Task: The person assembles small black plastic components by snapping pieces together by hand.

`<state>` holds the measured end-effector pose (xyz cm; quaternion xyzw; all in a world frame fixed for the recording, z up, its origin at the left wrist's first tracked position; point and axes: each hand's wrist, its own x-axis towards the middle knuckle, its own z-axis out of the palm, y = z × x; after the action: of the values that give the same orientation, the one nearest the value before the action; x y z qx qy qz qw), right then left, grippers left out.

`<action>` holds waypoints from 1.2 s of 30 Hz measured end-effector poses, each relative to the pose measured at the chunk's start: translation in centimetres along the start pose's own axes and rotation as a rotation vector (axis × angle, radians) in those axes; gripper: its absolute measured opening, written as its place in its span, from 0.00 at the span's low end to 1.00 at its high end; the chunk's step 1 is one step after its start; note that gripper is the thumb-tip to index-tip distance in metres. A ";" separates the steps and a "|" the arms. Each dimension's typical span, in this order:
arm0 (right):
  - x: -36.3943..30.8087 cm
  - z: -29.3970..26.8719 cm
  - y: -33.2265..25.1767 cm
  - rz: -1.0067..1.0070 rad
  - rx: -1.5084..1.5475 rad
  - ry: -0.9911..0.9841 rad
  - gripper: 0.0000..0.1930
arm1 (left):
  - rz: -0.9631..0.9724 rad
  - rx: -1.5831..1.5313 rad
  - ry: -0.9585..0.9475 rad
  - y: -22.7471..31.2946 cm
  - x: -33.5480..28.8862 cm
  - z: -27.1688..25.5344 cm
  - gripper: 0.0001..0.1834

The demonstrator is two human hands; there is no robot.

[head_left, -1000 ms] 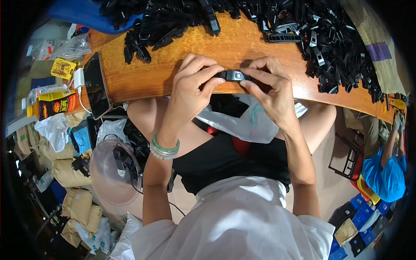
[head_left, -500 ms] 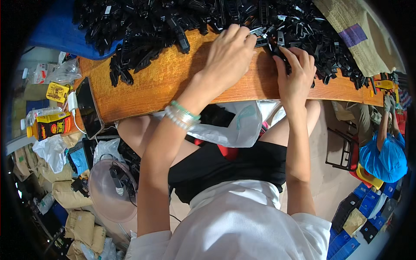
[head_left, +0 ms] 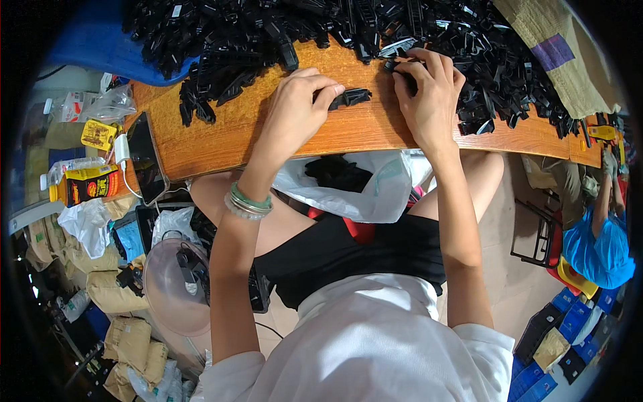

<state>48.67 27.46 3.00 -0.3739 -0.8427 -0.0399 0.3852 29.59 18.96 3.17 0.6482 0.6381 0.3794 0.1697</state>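
My left hand is closed over the wooden table, thumb and fingers pinching a slim black plastic part that sticks out to the right just above the wood. At the near edge of a large pile of black plastic parts, my right hand has its fingers curled around another black plastic part, mostly hidden by the fingers. A green bangle and a pale beaded bracelet circle my left wrist.
Under the table edge, a white plastic bag hangs open between my legs with dark pieces inside. A phone-like dark tablet, bottle and yellow box sit left. A person in blue works at right.
My left hand has drawn back from the pile toward me and leftward, carrying a black plastic part. My right hand has shifted left and upward at the pile's edge.
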 end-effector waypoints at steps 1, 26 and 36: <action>0.0 -0.2 -0.1 -0.002 0.046 0.012 0.07 | -0.001 -0.001 0.000 0.2 0.0 0.2 0.10; -3.0 -2.1 -3.9 0.226 0.708 -0.447 0.13 | 0.221 -0.037 0.106 0.4 -4.4 -0.3 0.10; -3.9 -6.0 -1.9 0.229 0.307 -0.161 0.09 | 0.315 0.859 0.256 -2.5 0.3 -3.9 0.23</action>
<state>52.80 21.64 4.91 -0.4060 -0.8191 0.1630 0.3710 25.00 18.57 4.05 0.6966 0.6470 0.1790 -0.2533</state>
